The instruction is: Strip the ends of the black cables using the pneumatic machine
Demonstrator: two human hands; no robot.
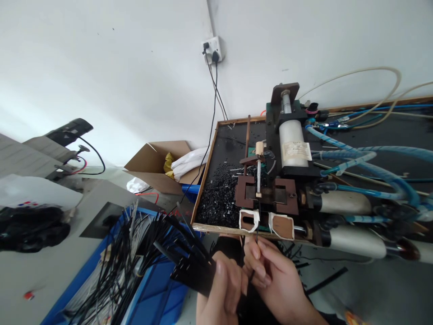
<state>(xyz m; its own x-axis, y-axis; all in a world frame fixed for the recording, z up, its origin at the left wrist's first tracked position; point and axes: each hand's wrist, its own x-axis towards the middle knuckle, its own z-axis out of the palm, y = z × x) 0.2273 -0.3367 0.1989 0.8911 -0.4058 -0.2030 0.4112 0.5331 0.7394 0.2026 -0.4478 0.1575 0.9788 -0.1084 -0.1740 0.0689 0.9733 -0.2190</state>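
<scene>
My left hand [223, 289] grips a bundle of thin black wires [158, 246] that fans out to the left over a blue bin [158, 298]. My right hand [275, 280] pinches a single black wire [257, 232] between thumb and fingers and holds its tip up at the front opening of a small pneumatic machine [270, 194] on a wooden-framed tray [203, 180]. The two hands touch each other just below the tray's front edge.
Black wire offcuts [219, 194] litter the tray's left part. Blue and cream air hoses [372, 167] run off to the right. An open cardboard box [158, 164] lies behind on the floor, with a wall socket [212, 48] above. Grey machinery [40, 153] stands at left.
</scene>
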